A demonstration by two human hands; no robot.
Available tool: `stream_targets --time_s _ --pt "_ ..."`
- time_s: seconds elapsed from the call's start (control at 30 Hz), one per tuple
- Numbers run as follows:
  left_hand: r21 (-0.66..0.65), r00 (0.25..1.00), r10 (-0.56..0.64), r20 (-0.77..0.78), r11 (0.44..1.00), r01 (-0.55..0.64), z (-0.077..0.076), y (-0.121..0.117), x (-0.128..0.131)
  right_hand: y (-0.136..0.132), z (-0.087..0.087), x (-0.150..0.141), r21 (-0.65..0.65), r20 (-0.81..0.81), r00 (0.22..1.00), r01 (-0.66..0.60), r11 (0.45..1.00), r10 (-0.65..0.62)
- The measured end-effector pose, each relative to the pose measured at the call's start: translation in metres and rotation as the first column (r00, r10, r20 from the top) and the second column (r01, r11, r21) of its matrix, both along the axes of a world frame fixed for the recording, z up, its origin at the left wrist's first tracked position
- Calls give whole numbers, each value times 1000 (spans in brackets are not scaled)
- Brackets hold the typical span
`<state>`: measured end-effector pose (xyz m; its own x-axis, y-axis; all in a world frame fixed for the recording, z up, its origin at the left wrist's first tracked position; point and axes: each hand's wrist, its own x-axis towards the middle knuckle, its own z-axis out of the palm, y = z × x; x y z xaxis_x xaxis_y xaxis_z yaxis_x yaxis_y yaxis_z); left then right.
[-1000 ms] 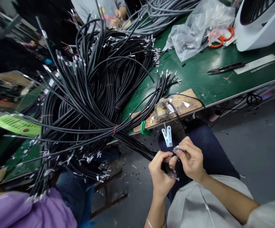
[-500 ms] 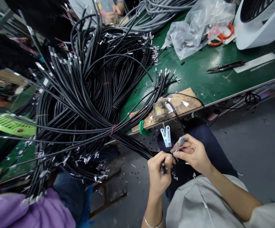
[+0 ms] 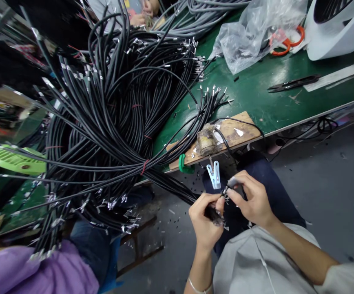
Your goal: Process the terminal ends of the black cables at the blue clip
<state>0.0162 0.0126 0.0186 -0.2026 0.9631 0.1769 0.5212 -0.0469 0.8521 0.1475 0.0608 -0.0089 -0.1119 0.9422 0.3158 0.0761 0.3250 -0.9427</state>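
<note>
The left hand [image 3: 207, 218] is closed round the cables [image 3: 177, 188] near their ends, presumably to keep the tips steady, while the right hand [image 3: 253, 199] has its fingers at one tip (pinching or just touching, I can't tell from here). The cables run past the table [image 3: 250, 87] edge into the left hand, ends poking out toward the right, near the peg [image 3: 213, 175].
</note>
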Motion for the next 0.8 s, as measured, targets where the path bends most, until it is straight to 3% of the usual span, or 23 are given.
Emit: stream_targets --time_s 0.1,0.23,0.33,0.43,0.5,0.57,0.67,0.73,0.8 --pt "48 1000 -13 21 999 12 -3 1 3 9 4 6 -7 66 992 -107 994 108" --pt "78 1000 10 27 997 -12 -7 2 6 15 7 13 45 130 991 -42 998 36" --pt "61 1000 -12 7 998 12 -9 1 6 19 8 21 90 232 963 -161 983 136" --pt "21 999 -35 -15 999 36 -10 1 6 20 7 26 245 343 923 -268 932 175" --pt "7 999 -24 -26 1000 24 -10 1 6 16 3 28 393 392 913 -273 878 108" --pt "19 1000 3 -29 1000 -3 -9 1 8 11 -3 28 457 402 914 -253 853 56" --pt "57 999 46 -17 997 -45 -9 2 10 5 -10 28 357 342 940 -124 926 -6" --pt "74 998 65 -8 995 -64 -10 2 11 3 -11 29 204 273 960 1 979 -58" --pt "78 998 70 -5 995 -69 -11 3 12 2 -9 29 34 191 981 30 999 -36"
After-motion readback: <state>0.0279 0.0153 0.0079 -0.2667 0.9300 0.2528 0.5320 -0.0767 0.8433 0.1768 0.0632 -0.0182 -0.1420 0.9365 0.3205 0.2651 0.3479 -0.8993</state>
